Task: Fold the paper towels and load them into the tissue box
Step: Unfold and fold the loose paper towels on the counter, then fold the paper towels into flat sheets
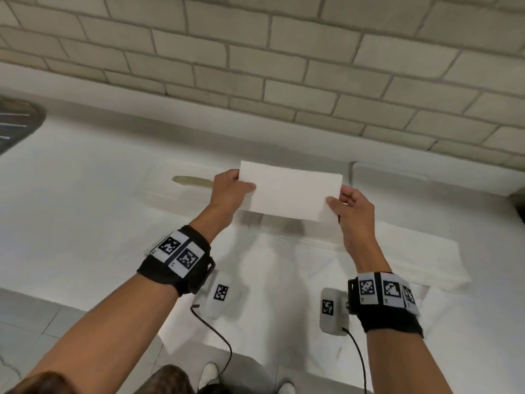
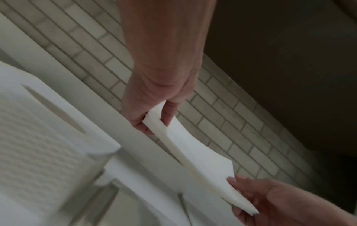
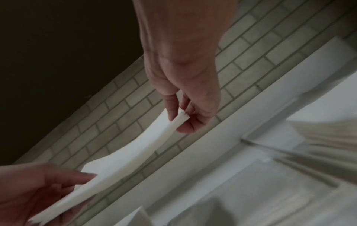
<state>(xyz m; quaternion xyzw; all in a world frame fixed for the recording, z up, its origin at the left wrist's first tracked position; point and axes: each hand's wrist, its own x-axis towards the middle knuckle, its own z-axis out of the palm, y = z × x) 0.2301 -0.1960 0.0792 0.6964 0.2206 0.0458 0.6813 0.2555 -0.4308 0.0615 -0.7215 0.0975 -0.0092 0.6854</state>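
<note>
A folded white paper towel stack (image 1: pixel 289 191) hangs in the air above the counter, held level by its two short ends. My left hand (image 1: pixel 241 183) pinches the left end between thumb and fingers. At the right end my right hand (image 1: pixel 338 197) pinches the same way. The left wrist view shows the folded towel (image 2: pixel 195 154) edge-on, several layers thick and sagging a little between my left hand (image 2: pixel 154 120) and right hand (image 2: pixel 239 192). The white tissue box top (image 1: pixel 181 180) with its long slot lies on the counter, just left of the towel.
Unfolded paper towels (image 1: pixel 284 268) lie spread on the white counter (image 1: pixel 85 223) under my wrists and hang over its front edge. A white box-like part (image 1: pixel 412 177) sits at the back right. A brick-tiled wall (image 1: pixel 284 66) stands behind, and a metal sink edge (image 1: pixel 17 120) shows far left.
</note>
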